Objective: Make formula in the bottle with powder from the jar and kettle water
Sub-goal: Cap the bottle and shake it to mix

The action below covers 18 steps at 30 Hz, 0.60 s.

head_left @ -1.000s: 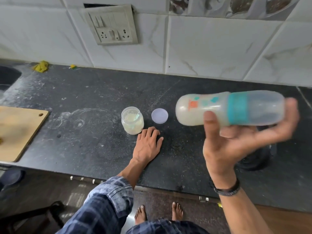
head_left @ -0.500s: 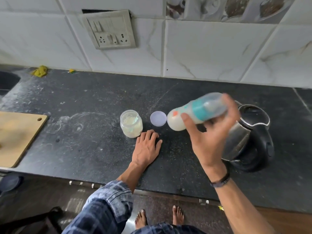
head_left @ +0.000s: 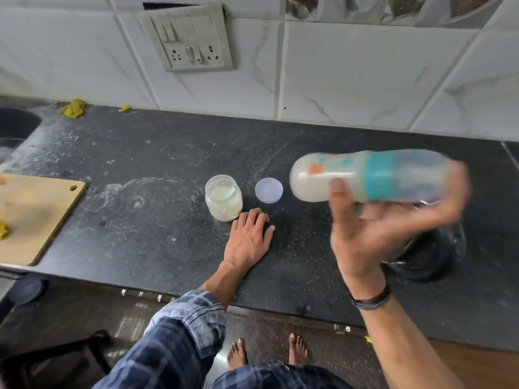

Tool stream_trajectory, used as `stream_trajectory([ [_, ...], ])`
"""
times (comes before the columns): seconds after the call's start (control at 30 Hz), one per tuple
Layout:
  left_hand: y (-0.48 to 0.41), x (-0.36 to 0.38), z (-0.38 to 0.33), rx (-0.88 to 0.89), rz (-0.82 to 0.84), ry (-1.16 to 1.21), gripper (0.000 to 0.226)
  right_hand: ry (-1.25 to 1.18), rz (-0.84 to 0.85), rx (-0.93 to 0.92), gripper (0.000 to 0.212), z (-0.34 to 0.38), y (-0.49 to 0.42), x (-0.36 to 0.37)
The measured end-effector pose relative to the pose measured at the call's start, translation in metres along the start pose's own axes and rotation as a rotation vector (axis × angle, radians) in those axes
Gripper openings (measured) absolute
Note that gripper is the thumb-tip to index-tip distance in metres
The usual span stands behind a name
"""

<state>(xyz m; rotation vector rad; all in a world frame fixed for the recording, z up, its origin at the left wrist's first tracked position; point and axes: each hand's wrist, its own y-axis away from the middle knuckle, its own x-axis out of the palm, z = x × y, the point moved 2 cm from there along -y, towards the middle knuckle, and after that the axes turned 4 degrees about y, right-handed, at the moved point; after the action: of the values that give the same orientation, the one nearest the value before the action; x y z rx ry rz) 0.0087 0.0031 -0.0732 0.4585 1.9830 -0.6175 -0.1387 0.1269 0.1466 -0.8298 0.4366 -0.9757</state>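
Above the dark worktop (head_left: 168, 164), to the right of centre, the bottle (head_left: 365, 176) lies on its side in the air with its rounded base pointing left and its capped end pointing right. The right hand (head_left: 373, 228) grips it from below. The thumb crosses the near side of the body and the fingers wrap over the clear cap end. Both are smeared with blur, so I take this to be the shaking step. Milky liquid fills the body, which suggests the powder and water are already in.

The left hand (head_left: 247, 237) rests flat on the worktop with its fingers straight and holds nothing. It lies just beside the open jar (head_left: 223, 197); I cannot tell whether the fingertips touch the glass. The jar's lid (head_left: 268, 190) lies apart to its right, and the kettle (head_left: 429, 254) sits mostly hidden behind the right wrist.

The bottle looks like smooth, stiff plastic, light in itself but given shifting weight by the liquid. I'd judge the safest hold spans the teal collar and pins the cap, since a loose cap could fly off or leak.
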Motion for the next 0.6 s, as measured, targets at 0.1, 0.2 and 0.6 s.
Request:
stream_trajectory([
  [0.1, 0.001, 0.001, 0.001, 0.011, -0.001, 0.012, 0.029, 0.041, 0.229, 0.140, 0.081, 0.005, 0.015, 0.007],
  [0.2, -0.002, -0.001, -0.001, 0.003, -0.013, -0.001, 0.028, -0.054, 0.013, 0.050, 0.095, 0.001, 0.002, -0.014],
  [0.6, 0.000, -0.002, -0.001, 0.000, 0.000, -0.013, 0.029, -0.001, 0.032, -0.011, 0.088, -0.007, 0.004, -0.008],
])
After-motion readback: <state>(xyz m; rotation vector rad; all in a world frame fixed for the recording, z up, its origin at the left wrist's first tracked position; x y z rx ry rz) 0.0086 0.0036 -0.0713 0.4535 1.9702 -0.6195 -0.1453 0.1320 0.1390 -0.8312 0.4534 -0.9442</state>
